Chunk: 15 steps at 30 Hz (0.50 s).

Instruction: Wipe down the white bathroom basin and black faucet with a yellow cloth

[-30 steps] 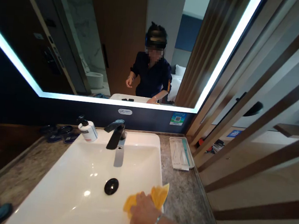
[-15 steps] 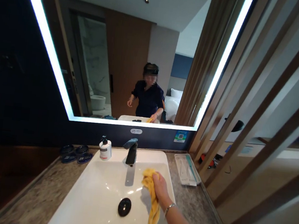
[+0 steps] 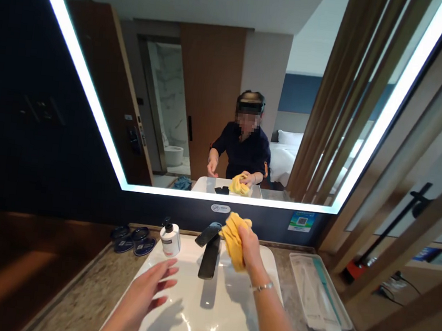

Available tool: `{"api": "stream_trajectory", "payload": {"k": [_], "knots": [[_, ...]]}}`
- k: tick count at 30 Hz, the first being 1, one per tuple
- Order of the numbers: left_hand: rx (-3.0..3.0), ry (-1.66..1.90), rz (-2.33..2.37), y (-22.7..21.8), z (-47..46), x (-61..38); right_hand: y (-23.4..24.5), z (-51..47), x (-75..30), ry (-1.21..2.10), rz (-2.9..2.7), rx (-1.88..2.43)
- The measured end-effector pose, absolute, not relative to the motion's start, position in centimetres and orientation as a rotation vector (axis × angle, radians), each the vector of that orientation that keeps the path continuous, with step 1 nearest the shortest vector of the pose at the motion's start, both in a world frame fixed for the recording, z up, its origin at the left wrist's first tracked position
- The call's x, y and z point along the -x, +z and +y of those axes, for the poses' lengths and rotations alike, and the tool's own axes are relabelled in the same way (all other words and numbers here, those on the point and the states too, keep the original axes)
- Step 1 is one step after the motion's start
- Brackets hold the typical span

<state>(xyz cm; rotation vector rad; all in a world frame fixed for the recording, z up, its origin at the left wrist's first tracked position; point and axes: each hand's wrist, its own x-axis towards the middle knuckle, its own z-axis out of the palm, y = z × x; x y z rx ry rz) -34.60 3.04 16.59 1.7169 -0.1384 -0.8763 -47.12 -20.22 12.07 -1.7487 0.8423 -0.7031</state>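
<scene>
Above the sink (image 3: 268,276), the right hand (image 3: 250,247) grips a yellow cloth (image 3: 233,238); left hand (image 3: 144,294) hovers, fingers spread, empty.

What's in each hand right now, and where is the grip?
The right hand holds a yellow cloth, bunched in the fingers at its upper part, beside the black faucet. The left hand holds nothing; it is open above the sink.

Bottle (image 3: 170,239) left of tap (image 3: 209,248); tray (image 3: 320,294) right of basin (image 3: 225,313).
</scene>
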Motion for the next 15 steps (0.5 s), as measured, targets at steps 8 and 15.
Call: {"api": "stream_trajectory", "payload": {"k": [8,15], "knots": [[-1.286,-1.065,0.237,15.4,-9.0,34.2,15.3,-19.2,37.8,-0.346,0.734,2.506],[-1.306,-1.195,0.193,11.2,-1.2,35.5,10.4,-12.4,45.3,-0.581,0.541,2.102]]}}
